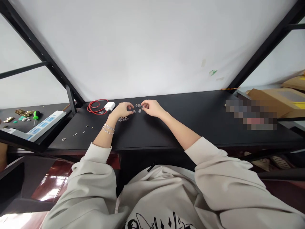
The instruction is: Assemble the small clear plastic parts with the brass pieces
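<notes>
My left hand [124, 109] is over the back of the black table [181, 127], thumb and forefinger apart. A small clear piece [134, 111] lies at its thumb tip. Below this hand is a cluster of similar shiny, see-through pieces [123, 119]. My right hand [152, 108] faces it from the right, its fingertips closed on a small clear piece [142, 106]. Between the hands stand several more small greyish, see-through pieces [139, 106], with one clear piece [139, 111] a little nearer to me. They are too small for me to tell their kind.
A white charger plug [110, 106] and a coiled red cable [91, 111] lie left of my hands. Tiny metal bits [75, 134] are scattered at the front left. A power strip [46, 125] and a green screwdriver [36, 116] are beyond the left frame. Cardboard boxes [274, 101] stand right.
</notes>
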`<state>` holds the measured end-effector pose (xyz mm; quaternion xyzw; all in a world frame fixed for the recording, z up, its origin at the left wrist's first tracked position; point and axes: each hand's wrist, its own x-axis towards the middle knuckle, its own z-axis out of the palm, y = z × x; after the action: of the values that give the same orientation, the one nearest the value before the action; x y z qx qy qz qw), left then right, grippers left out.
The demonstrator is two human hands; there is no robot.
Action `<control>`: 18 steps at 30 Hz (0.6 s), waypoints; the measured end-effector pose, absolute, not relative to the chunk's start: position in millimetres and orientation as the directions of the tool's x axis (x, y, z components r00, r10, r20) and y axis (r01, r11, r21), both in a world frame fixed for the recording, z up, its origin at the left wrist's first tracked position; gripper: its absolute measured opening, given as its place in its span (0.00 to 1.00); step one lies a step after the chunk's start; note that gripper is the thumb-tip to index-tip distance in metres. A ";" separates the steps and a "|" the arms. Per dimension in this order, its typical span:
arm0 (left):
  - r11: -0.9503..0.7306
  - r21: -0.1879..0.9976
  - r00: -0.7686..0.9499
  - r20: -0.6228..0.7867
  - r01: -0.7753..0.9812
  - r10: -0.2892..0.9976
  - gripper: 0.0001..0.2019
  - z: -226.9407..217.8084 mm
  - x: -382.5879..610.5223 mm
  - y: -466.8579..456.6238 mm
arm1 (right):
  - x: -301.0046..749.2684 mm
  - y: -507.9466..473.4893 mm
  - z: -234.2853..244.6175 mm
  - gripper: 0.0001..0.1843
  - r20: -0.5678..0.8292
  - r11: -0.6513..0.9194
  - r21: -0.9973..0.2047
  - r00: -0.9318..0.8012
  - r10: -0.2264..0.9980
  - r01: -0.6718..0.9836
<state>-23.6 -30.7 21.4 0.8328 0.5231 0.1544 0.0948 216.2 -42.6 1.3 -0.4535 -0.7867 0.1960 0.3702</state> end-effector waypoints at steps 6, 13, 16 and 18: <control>-0.476 0.341 0.446 0.167 0.810 0.879 0.13 12.9 -9.8 -29.3 | 250.8 -32.8 -4.6 0.09 0.359 0.398 -0.613 -0.208 0.910 0.682; -0.475 0.324 0.458 0.130 0.818 0.879 0.11 13.8 -9.9 -29.7 | 269.9 -36.5 -17.1 0.10 0.193 0.296 -0.593 -0.225 0.955 0.749; -0.470 0.303 0.464 0.096 0.829 0.881 0.12 18.2 -14.3 -31.3 | 263.9 -39.7 -15.4 0.11 0.185 0.322 -0.594 -0.265 0.946 0.737; -0.463 0.302 0.463 0.075 0.834 0.883 0.13 20.7 -15.8 -32.0 | 263.0 -40.7 -14.7 0.11 0.182 0.331 -0.598 -0.278 0.943 0.730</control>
<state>-15.8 -32.0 20.7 0.8479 0.5062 0.1109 0.1117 263.0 -40.7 -14.7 -0.5411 -0.7729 0.2043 0.2609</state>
